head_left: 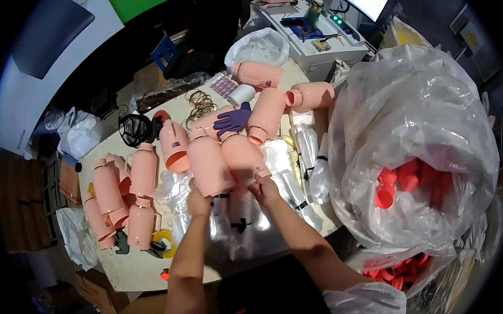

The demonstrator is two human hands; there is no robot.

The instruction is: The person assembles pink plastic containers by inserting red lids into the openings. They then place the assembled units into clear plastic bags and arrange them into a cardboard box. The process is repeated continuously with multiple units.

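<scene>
Near the middle of the table lie two pink jug shells side by side, a left one (pixel 210 167) and a right one (pixel 243 156). My left hand (pixel 198 202) grips the lower end of the left shell, its fingers partly hidden behind it. At the lower right edge of the right shell, my right hand (pixel 265 190) holds on with thumb and fingers. Below both shells are clear plastic bags (pixel 240 227) with black ties. Just beyond their far ends lies a purple glove (pixel 232 120), on top of another pink shell.
Several pink jug shells (pixel 144 170) stand or lie at the left, near a yellow tape roll (pixel 165 244). A white roll (pixel 241 94) and a coil of rings (pixel 201 106) lie farther back. A large plastic sack (pixel 406 111) with red parts (pixel 385 190) bulges at the right.
</scene>
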